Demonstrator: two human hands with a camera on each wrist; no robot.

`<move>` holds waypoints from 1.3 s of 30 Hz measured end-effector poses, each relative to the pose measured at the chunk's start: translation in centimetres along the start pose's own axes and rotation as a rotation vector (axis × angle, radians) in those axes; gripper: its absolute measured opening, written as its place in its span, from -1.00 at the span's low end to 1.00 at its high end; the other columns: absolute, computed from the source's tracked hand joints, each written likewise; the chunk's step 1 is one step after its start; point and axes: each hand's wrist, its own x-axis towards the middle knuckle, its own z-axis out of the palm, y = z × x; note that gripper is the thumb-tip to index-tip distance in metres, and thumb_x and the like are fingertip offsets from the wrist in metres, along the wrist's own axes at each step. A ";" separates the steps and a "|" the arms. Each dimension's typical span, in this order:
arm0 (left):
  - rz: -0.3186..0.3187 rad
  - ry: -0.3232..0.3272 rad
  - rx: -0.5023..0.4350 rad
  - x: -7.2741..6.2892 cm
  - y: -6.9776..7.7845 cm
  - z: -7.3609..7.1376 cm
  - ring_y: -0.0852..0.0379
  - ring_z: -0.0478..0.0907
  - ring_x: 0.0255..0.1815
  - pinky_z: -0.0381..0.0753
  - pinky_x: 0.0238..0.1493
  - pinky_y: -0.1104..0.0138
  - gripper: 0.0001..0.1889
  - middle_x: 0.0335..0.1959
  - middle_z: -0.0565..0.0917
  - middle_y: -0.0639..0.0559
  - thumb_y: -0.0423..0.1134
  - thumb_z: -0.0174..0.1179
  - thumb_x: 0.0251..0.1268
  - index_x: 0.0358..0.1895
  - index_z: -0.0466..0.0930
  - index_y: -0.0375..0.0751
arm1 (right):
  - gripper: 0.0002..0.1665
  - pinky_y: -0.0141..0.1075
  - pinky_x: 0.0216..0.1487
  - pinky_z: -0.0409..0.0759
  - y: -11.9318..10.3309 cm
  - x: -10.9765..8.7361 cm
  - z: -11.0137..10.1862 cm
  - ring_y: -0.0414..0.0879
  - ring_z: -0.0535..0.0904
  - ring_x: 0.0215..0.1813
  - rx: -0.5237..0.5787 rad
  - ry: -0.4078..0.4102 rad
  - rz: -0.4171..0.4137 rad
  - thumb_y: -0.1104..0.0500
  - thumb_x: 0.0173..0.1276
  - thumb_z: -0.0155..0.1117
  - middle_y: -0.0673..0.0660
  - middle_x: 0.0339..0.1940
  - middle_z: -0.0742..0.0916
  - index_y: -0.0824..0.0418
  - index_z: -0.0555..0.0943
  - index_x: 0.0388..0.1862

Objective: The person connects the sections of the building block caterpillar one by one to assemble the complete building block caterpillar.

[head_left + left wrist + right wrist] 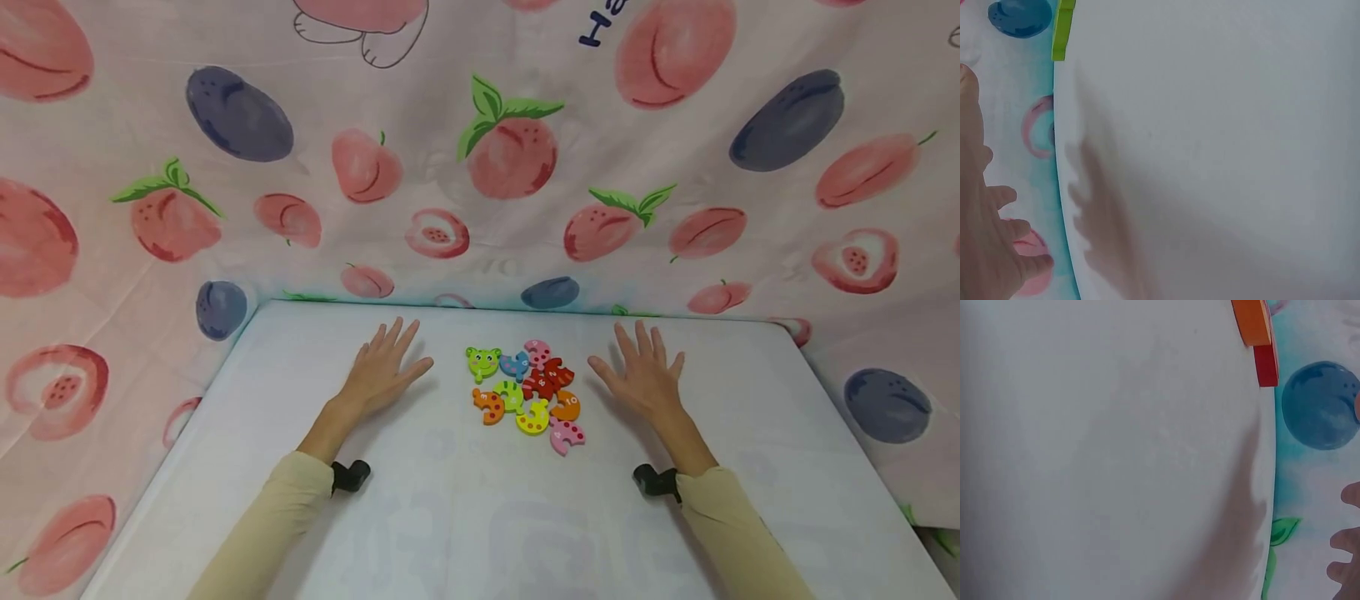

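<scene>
1. While I watch from my end, both hands are off the pieces: the left hand and right hand flank them, apart and touching none
2. Fingers on each side straight and spread, nothing gripped; shadows standing clear of the hands in the wrist views make me think both are lifted off the white, smooth-topped table
3. Between them, toward the table's far edge, lies a loose cluster of flat, bright, notched pieces; material uncertain, perhaps painted wood
4. Left side: green frog-faced piece, nearest the left thumb, with the orange spotted curved piece below it
5. Right side: dark red ridged piece and plain orange curved piece, nearer the right hand; pink spotted piece lies closest to the wearer
6. My reading: hands held wide keep the cluster unobstructed for the head camera, and its middle placing leaves it within reach of either hand
</scene>
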 end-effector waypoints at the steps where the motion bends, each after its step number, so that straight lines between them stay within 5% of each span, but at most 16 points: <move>1: 0.001 -0.003 -0.015 0.1 0.0 0.2 -0.22 -0.20 0.62 -0.08 0.49 -0.24 -0.16 0.62 -0.09 -0.06 0.46 -0.24 0.32 0.57 -0.18 0.23 | 0.07 0.55 0.32 -0.30 -0.1 0.0 0.1 0.41 -0.16 0.55 0.007 0.000 0.001 -0.47 0.28 -0.06 0.39 0.57 0.05 0.14 0.06 0.56; 8: 0.006 -0.026 -0.109 0.8 0.6 0.9 -0.20 -0.18 0.62 -0.10 0.54 -0.14 -0.17 0.62 -0.08 -0.04 0.46 -0.26 0.33 0.57 -0.18 0.22 | 0.05 0.52 0.35 -0.30 -0.7 0.1 0.9 0.38 -0.15 0.56 0.070 -0.002 0.004 -0.45 0.31 -0.06 0.37 0.58 0.06 0.13 0.06 0.57; 23: 0.068 -0.047 -0.473 2.2 2.6 2.8 -0.07 -0.04 0.60 -0.02 0.55 -0.10 -0.26 0.57 0.09 -0.02 0.27 -0.15 0.45 0.55 0.00 -0.01 | -0.17 0.33 0.49 -0.12 -3.4 -0.3 2.1 0.31 0.04 0.56 0.412 -0.109 -0.024 -0.11 0.39 0.17 0.33 0.51 0.30 0.19 0.19 0.51; 30: 0.143 -0.101 -0.518 2.8 3.7 3.7 -0.01 0.04 0.58 0.04 0.54 -0.05 -0.39 0.54 0.17 0.04 0.11 -0.07 0.49 0.52 0.12 0.06 | -0.20 0.29 0.44 0.12 -4.1 -0.5 3.2 0.25 0.09 0.56 0.491 -0.187 -0.014 -0.14 0.37 0.20 0.24 0.52 0.31 0.08 0.24 0.50; 39: 0.230 -0.142 -0.517 4.0 4.4 4.3 -0.01 0.08 0.57 0.06 0.54 -0.05 -0.49 0.52 0.24 0.04 -0.03 -0.01 0.50 0.45 0.27 0.05 | -0.30 0.21 0.48 0.14 -4.2 -0.3 4.2 0.20 0.23 0.51 0.481 -0.179 -0.093 0.01 0.39 0.22 0.24 0.44 0.44 0.16 0.31 0.45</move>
